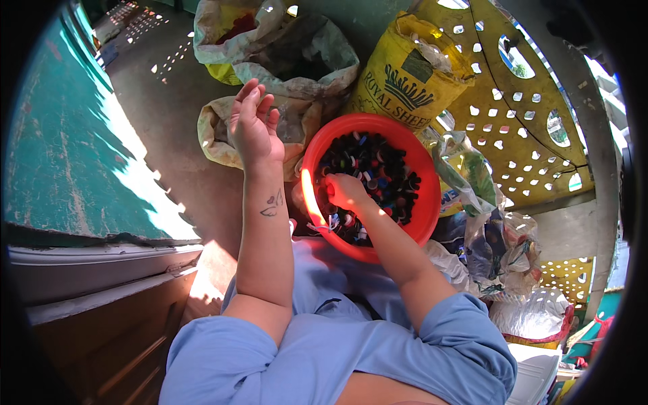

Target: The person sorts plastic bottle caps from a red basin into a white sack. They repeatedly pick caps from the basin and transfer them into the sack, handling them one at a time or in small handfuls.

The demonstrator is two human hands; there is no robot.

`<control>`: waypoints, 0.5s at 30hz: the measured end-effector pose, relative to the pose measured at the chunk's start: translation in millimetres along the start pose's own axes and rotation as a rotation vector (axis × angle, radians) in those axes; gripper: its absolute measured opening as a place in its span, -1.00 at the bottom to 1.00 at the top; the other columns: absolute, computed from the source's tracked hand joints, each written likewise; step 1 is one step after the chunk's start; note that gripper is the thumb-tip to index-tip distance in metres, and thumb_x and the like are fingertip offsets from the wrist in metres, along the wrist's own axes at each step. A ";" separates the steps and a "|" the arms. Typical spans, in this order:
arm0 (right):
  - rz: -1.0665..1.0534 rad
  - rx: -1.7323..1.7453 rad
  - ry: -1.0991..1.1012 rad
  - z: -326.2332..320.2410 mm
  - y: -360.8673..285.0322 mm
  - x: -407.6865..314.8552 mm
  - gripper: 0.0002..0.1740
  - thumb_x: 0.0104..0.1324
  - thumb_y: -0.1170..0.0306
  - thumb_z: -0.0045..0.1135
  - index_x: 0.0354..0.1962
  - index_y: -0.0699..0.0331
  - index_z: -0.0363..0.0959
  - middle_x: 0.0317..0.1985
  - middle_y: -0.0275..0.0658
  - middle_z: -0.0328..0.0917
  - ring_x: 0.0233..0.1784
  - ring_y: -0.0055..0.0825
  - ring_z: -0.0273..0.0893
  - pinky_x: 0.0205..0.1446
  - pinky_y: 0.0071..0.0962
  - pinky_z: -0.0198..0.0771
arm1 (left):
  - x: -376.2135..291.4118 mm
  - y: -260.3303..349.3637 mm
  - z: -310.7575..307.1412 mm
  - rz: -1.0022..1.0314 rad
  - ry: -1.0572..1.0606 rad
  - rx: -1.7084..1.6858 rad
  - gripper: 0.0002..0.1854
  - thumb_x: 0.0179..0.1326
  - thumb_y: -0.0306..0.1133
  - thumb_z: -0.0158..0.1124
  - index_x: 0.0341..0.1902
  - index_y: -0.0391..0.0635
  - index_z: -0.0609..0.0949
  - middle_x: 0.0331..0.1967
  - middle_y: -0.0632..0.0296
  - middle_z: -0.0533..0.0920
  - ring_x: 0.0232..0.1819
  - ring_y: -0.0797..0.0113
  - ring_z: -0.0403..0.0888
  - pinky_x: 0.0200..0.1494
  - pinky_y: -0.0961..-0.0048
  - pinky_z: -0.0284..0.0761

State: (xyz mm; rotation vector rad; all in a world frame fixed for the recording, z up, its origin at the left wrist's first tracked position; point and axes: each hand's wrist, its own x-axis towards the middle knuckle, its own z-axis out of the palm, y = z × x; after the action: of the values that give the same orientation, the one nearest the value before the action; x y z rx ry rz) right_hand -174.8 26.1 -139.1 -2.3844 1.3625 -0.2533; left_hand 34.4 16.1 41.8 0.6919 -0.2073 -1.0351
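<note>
A round red plastic basin (372, 119) is filled with plastic bottle caps (387, 172), mostly black, with some red, white and blue ones. Inside its left part, my right hand (344, 191) reaches among the caps with fingers curled; whether a cap is between the fingertips is hidden. Raised over a small open sack (217, 119) left of the basin, my left hand (256, 124) has its palm up and fingers loosely bent, with nothing seen in it. Thin strands (331, 225) hang over the basin's near left rim.
Beyond the basin stand a yellow printed sack (390, 86) stuffed full and open whitish sacks (324, 83). Clear plastic bags (501, 238) lie at the right, before a yellow perforated panel (526, 147). A green wall (66, 152) and a brown wooden door (126, 334) flank the left side.
</note>
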 end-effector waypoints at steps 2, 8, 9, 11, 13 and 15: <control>0.152 0.233 0.011 -22.6 -3.6 -0.6 -0.65 -0.17 0.35 0.27 -0.36 0.27 0.44 -0.44 -0.13 0.54 -0.32 -0.23 0.53 -0.25 -0.36 0.40 | 6.0 -7.5 -6.9 -0.124 -0.026 -0.089 -0.80 0.09 -0.34 0.20 -0.17 0.05 0.57 -0.32 0.49 0.55 -0.33 0.64 0.47 -0.33 0.68 0.35; 0.137 0.943 0.313 -111.9 -40.2 0.9 -0.66 -0.01 0.59 0.30 -0.23 0.30 0.44 -0.34 -0.33 0.55 -0.33 -0.71 0.48 -0.23 -0.68 0.41 | -1.7 -38.2 -2.1 -0.521 -0.047 -0.043 -0.60 0.05 -0.12 0.17 0.01 0.14 0.47 -0.05 0.41 0.44 0.06 0.44 0.26 0.14 0.24 0.06; 0.159 0.973 0.341 -127.8 -50.2 -1.2 -0.66 -0.02 0.57 0.31 -0.23 0.30 0.44 -0.36 -0.33 0.55 -0.35 -0.72 0.48 -0.24 -0.69 0.41 | -7.2 -45.8 0.8 -0.563 -0.075 0.020 -0.61 0.10 -0.09 0.11 0.02 0.12 0.47 0.01 0.36 0.41 0.08 0.39 0.25 0.15 0.23 0.07; 0.040 0.846 0.426 -147.6 -67.1 1.7 -0.63 -0.03 0.55 0.33 -0.21 0.30 0.47 -0.39 -0.36 0.56 -0.39 -0.76 0.47 -0.32 -0.72 0.40 | -15.6 -62.8 1.9 -0.626 -0.160 0.055 -0.59 0.16 -0.04 0.03 0.05 0.08 0.44 0.07 0.31 0.38 0.11 0.31 0.26 0.14 0.20 0.12; -0.008 0.702 0.413 -164.9 -76.8 2.9 -0.61 -0.03 0.54 0.33 -0.19 0.30 0.48 -0.41 -0.38 0.56 -0.40 -0.77 0.46 -0.32 -0.73 0.39 | -20.0 -74.3 3.5 -0.726 -0.280 -0.070 -0.56 0.20 0.01 -0.03 0.07 0.07 0.42 0.13 0.24 0.35 0.12 0.21 0.30 0.09 0.18 0.22; 0.001 0.612 0.376 -171.0 -78.8 5.6 -0.59 -0.05 0.52 0.33 -0.17 0.28 0.50 -0.34 -0.33 0.54 -0.38 -0.66 0.51 -0.26 -0.66 0.42 | -22.5 -79.1 4.8 -0.777 -0.276 -0.193 -0.58 0.25 -0.01 -0.09 0.04 0.00 0.43 0.04 0.18 0.39 0.05 0.20 0.37 0.08 0.19 0.29</control>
State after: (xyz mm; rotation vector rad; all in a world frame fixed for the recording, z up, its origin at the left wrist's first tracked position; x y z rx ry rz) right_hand -167.6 16.9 49.0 -1.8725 1.2017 -1.0022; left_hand -36.3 7.5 0.3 0.4480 -0.0682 -1.8719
